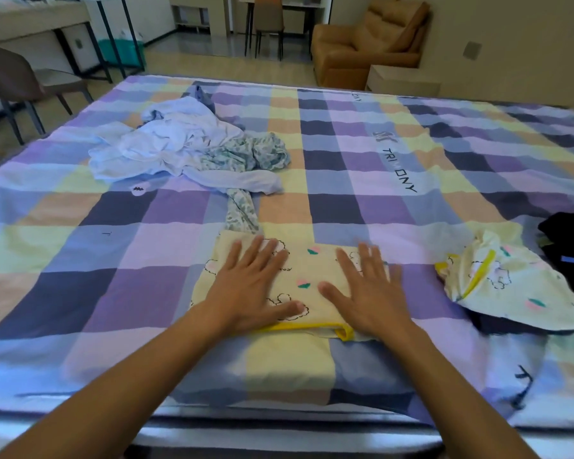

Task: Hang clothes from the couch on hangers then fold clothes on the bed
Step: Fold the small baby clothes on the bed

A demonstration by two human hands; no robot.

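- Your left hand lies flat on the folded yellow garment. The fingers are straight and spread and the thumb points inward, so it grips nothing and only presses down.
- Your right hand does the same on the garment's right part, palm down and fingers fanned wide. Its outer fingers reach toward the right edge (that side is a little blurred).
- The folded yellow garment sits on the bed, near the edge closest to you. It is a pale rectangle printed with outlined clouds and small pink-and-green marks. A bright yellow trim runs along its near edge, between your wrists.
- A floral garment lies crumpled farther up the bed. One narrow end of it trails down to the folded piece's far edge.
- A pile of pale blue clothes lies rumpled left of centre, and part of it lies over the floral garment.
- To your right, well apart from the folded piece, a second yellow garment with the same print lies loosely bunched. It rests partly on dark clothing at the bed's right side.
- The bed's cover is checked in purple, blue, yellow and peach, with dark lettering running across it.
- Past the far side of the bed, a tan couch stands on the right by the wall.
- A brown chair stands on the left, and another chair is at a desk in the back.
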